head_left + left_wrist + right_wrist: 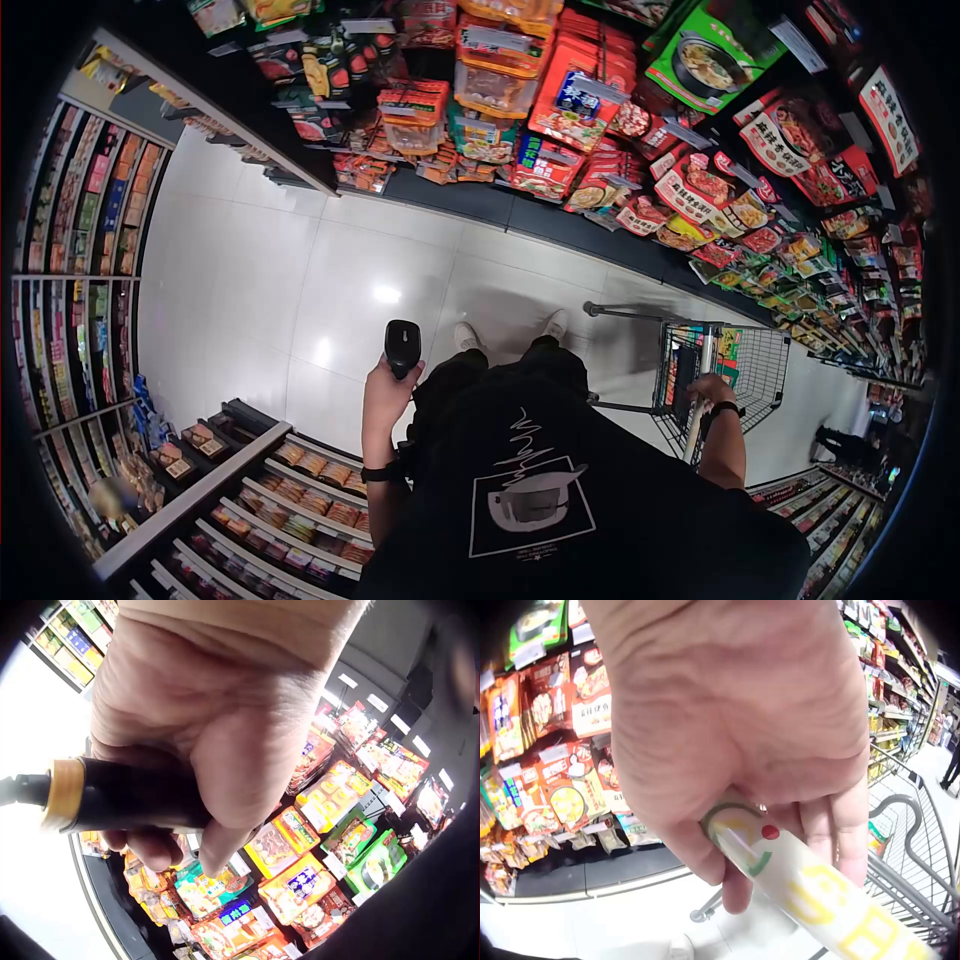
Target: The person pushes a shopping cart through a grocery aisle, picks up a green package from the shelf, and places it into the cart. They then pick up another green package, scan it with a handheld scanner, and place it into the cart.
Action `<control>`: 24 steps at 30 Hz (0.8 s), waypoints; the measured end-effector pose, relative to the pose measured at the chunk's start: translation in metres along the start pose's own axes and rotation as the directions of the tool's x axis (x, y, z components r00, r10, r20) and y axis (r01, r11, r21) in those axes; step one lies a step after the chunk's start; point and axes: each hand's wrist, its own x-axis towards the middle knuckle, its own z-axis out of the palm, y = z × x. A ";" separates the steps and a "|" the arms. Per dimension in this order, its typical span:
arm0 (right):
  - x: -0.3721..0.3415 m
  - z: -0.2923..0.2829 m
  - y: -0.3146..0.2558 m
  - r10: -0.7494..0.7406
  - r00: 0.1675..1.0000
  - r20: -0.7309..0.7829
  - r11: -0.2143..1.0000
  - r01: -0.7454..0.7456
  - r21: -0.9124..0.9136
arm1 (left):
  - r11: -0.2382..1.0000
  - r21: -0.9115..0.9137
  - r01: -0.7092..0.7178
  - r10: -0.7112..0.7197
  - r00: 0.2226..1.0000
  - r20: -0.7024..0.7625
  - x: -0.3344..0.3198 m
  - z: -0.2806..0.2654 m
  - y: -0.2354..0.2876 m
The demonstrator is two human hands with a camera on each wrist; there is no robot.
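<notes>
My left hand [384, 402] grips a black handheld device [403, 343] with a rounded, glossy head, out to the left over the floor. In the left wrist view, the fingers curl round its black handle [142, 796], which has a gold band [64, 795] near the end. On the other side, my right hand [712, 388] holds the push bar of a metal shopping cart [765, 375]. The right wrist view shows this white bar [810, 889] with yellow characters and a red dot, the fingers wrapped round it. Colourful packages [728, 350] show in the cart.
A tall rack of hanging food packets [580, 100] runs along the front. Low shelves of packaged goods [290, 500] stand behind on the left, with more shelving [80, 200] at the far left. Pale floor tiles [250, 260] lie between. Another person [845, 445] appears far right.
</notes>
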 end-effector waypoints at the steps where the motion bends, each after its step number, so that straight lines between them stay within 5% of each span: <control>1: -0.017 0.004 -0.015 0.016 1.000 -0.015 1.000 -0.015 0.016 | 1.000 -0.008 0.004 -0.004 1.000 -0.005 0.000 -0.008 -0.006; 6: -0.007 0.014 -0.031 0.083 0.996 0.009 0.985 -0.081 -0.154 | 0.999 0.024 0.032 -0.032 0.999 -0.003 -0.001 -0.050 -0.033; 9: -0.003 0.027 -0.046 0.086 0.993 -0.076 0.866 -0.112 -0.487 | 0.992 0.037 0.122 -0.124 0.991 0.055 0.001 -0.075 -0.039; 14: -0.016 0.047 -0.061 0.134 0.979 -0.154 0.855 -0.193 -0.481 | 0.992 0.036 0.125 -0.126 0.991 0.044 0.020 -0.099 -0.045; 17: -0.013 0.055 -0.061 0.141 0.989 -0.048 0.903 -0.148 -0.403 | 0.996 0.028 0.080 -0.080 0.997 -0.003 0.034 -0.105 -0.050; 19: -0.029 0.055 -0.068 0.071 0.986 0.153 0.971 -0.033 -0.238 | 0.997 0.036 0.064 -0.064 0.998 -0.011 0.045 -0.112 -0.045; 24: -0.080 0.058 -0.135 0.331 0.901 0.281 0.937 -0.280 -0.209 | 0.996 0.077 0.042 -0.046 0.997 0.054 0.085 -0.137 -0.029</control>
